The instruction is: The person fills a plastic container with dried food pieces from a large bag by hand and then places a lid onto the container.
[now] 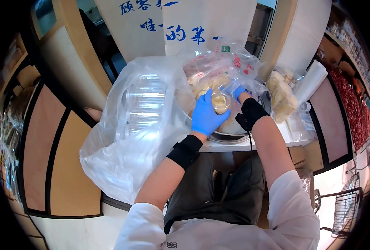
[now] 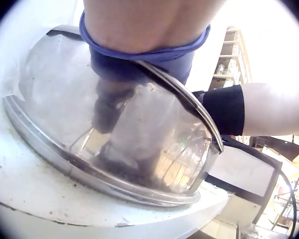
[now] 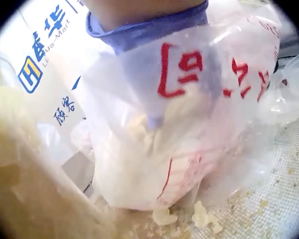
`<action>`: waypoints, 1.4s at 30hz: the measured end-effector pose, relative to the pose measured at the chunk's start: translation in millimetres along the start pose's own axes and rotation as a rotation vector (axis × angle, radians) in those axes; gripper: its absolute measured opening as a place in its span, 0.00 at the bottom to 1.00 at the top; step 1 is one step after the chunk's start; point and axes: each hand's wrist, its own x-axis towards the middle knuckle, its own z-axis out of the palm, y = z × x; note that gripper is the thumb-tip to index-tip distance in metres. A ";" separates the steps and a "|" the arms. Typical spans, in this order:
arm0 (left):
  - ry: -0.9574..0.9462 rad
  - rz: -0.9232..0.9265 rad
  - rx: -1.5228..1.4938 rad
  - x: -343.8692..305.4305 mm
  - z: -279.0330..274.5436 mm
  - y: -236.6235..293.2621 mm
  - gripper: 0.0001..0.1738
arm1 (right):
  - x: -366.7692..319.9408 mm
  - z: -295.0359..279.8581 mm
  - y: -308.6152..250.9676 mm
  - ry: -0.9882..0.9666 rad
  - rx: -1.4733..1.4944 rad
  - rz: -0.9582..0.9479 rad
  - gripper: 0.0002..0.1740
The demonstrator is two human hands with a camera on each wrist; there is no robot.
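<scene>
In the head view my blue-gloved left hand grips a small clear plastic tub of pale yellowish pieces over a round steel basin. The tub's open top faces up. My right hand, also gloved in blue, reaches into a clear plastic bag with red print, which lies over the basin. In the right wrist view this bag veils the glove, and pale pieces show around the fingertips. I cannot tell whether those fingers pinch anything. Small loose bits lie on woven sheeting below.
A big translucent bag to the left holds rows of clear empty tubs. Filled tubs and a white plastic roll stand at the right. A white board with blue writing rises behind the white table.
</scene>
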 end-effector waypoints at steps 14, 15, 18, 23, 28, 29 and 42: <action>0.012 0.021 -0.002 0.7 -1.0 0.6 0.50 | -8.8 1.4 31.2 0.500 -0.142 -0.227 0.16; 0.016 0.024 -0.017 1.0 -0.6 -0.5 0.50 | -19.3 -12.5 14.4 0.498 -0.144 -0.229 0.16; 0.006 0.018 -0.037 0.2 -2.1 2.1 0.50 | -76.1 -78.1 -65.2 0.051 0.140 0.100 0.15; -0.001 0.087 0.033 0.4 -0.9 -2.3 0.52 | -98.4 -80.5 -47.2 -0.004 -0.426 -0.335 0.14; -0.081 -0.001 -0.183 0.7 -1.9 -3.1 0.56 | -148.0 -151.0 -75.4 0.089 -0.317 -0.378 0.10; -0.080 -0.009 -0.189 1.0 -4.8 -0.6 0.56 | -154.8 -163.1 -82.7 0.070 -0.280 -0.325 0.10; -0.218 -0.033 -0.194 3.6 -8.1 -3.0 0.59 | -145.7 -119.4 -117.4 0.157 -0.356 -0.683 0.07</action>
